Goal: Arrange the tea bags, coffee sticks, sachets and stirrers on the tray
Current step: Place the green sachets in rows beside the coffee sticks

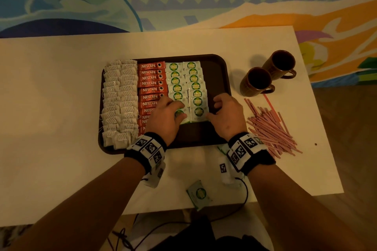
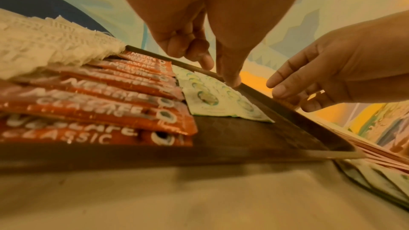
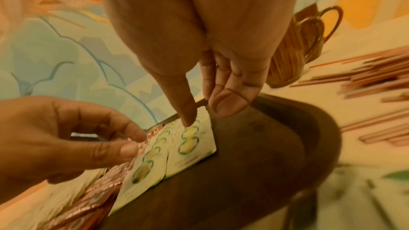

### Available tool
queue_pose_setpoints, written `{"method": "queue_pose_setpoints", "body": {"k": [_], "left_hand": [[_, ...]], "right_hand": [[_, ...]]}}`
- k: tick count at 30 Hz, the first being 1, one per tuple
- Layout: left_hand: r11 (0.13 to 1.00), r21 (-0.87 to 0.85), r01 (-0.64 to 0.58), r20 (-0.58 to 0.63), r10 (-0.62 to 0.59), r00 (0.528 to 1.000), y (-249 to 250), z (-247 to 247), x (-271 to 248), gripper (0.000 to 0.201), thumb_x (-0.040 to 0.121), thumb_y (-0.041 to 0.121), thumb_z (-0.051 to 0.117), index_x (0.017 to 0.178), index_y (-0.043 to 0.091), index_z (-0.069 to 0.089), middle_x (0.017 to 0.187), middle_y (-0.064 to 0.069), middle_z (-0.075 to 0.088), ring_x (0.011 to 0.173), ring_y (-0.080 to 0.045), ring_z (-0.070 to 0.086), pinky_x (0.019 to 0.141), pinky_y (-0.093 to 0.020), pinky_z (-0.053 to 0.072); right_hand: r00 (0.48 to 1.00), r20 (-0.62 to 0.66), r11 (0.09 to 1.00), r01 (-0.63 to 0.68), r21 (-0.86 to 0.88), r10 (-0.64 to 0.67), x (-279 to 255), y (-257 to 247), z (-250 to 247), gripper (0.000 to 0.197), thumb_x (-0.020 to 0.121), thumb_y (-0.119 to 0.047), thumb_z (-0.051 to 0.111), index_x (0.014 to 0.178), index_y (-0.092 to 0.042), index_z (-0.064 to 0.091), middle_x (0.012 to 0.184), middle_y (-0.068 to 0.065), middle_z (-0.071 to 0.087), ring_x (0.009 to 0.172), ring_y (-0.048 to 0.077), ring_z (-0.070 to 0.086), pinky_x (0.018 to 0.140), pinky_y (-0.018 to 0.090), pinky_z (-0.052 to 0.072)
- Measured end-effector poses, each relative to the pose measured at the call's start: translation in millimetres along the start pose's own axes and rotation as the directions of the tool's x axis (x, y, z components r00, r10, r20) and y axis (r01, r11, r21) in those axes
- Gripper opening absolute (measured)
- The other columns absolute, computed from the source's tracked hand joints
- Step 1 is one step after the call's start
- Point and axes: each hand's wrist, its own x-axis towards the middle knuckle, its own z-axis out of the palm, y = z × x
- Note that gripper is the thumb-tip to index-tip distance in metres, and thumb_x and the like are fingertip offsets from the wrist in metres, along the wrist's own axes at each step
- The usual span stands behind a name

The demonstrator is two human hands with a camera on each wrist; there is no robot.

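A dark brown tray (image 1: 216, 75) holds two columns of tea bags (image 1: 120, 98) at its left, then a column of red coffee sticks (image 1: 151, 83), then two columns of white-and-green sachets (image 1: 193, 85). My left hand (image 1: 177, 108) rests its fingertips on the near end of the left sachet column. My right hand (image 1: 214, 110) touches the right edge of the right column. In the right wrist view its thumb (image 3: 188, 116) presses a sachet (image 3: 188, 144) while straight fingers (image 3: 228, 104) stand beside it. Neither hand holds anything. Pink stirrers (image 1: 271, 128) lie in a loose pile on the table, right of the tray.
Two brown mugs (image 1: 257, 81) stand on the table beyond the stirrers, right of the tray. One loose sachet (image 1: 199, 194) lies near the table's front edge, and a few more (image 2: 376, 181) sit by the tray's near right corner. The tray's right strip shows bare.
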Motion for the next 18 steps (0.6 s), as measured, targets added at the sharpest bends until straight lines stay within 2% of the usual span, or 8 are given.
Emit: {"method": "queue_pose_setpoints", "body": {"k": [5, 8, 11, 14, 16, 18], "left_hand": [[0.994, -0.03, -0.101, 0.084, 0.103, 0.991, 14, 2, -20, 0.015, 0.091, 0.023, 0.074, 0.105, 0.017, 0.072, 0.103, -0.001, 0.06, 0.093, -0.021, 0.061, 0.083, -0.04, 0.054], [0.991, -0.021, -0.132, 0.152, 0.134, 0.979, 25, 5, -35, 0.012, 0.091, 0.025, 0.074, 0.102, 0.019, 0.072, 0.095, 0.002, 0.06, 0.086, -0.016, 0.059, 0.079, -0.039, 0.054], [0.989, -0.015, -0.149, 0.258, 0.148, 0.955, 36, 11, -52, 0.011, 0.091, 0.029, 0.073, 0.1, 0.023, 0.072, 0.093, 0.005, 0.059, 0.083, -0.013, 0.06, 0.078, -0.038, 0.055], [0.987, 0.024, -0.156, 0.432, 0.131, 0.892, 44, 18, -69, 0.016, 0.089, 0.037, 0.073, 0.102, 0.027, 0.071, 0.097, 0.008, 0.058, 0.087, -0.01, 0.059, 0.081, -0.037, 0.054], [0.986, 0.054, -0.156, 0.538, 0.102, 0.837, 46, 22, -79, 0.023, 0.087, 0.042, 0.075, 0.105, 0.029, 0.07, 0.102, 0.01, 0.058, 0.093, -0.009, 0.058, 0.086, -0.035, 0.053], [0.979, 0.083, -0.185, 0.616, 0.095, 0.782, 44, 26, -90, 0.033, 0.082, 0.048, 0.078, 0.109, 0.032, 0.069, 0.108, 0.012, 0.055, 0.101, -0.008, 0.054, 0.092, -0.034, 0.05]], "right_hand": [[0.995, 0.099, 1.0, -0.02, -0.01, 0.02, -25, 20, -28, 0.022, 0.084, -0.021, 0.083, 0.101, -0.022, 0.07, 0.087, -0.006, 0.07, 0.081, 0.009, 0.067, 0.063, 0.017, 0.047], [0.991, 0.134, 1.0, -0.025, -0.016, 0.027, -44, 35, -41, 0.016, 0.083, -0.019, 0.083, 0.092, -0.022, 0.071, 0.079, -0.008, 0.07, 0.074, 0.006, 0.066, 0.06, 0.019, 0.046], [0.984, 0.172, 0.998, -0.045, -0.036, 0.05, -63, 56, -50, 0.016, 0.08, -0.015, 0.084, 0.084, -0.022, 0.07, 0.076, -0.007, 0.068, 0.072, 0.009, 0.065, 0.061, 0.021, 0.045], [0.976, 0.189, 0.992, -0.098, -0.077, 0.111, -79, 72, -53, 0.017, 0.079, -0.015, 0.085, 0.086, -0.021, 0.07, 0.078, -0.008, 0.065, 0.074, 0.013, 0.063, 0.06, 0.023, 0.045], [0.974, 0.174, 0.987, -0.132, -0.095, 0.147, -86, 81, -55, 0.025, 0.077, -0.02, 0.087, 0.094, -0.021, 0.068, 0.086, -0.004, 0.066, 0.081, 0.017, 0.065, 0.067, 0.028, 0.052], [0.972, 0.161, 0.98, -0.154, -0.126, 0.173, -92, 88, -55, 0.038, 0.076, -0.027, 0.089, 0.104, -0.02, 0.065, 0.097, 0.0, 0.067, 0.088, 0.02, 0.065, 0.073, 0.034, 0.053]]}}
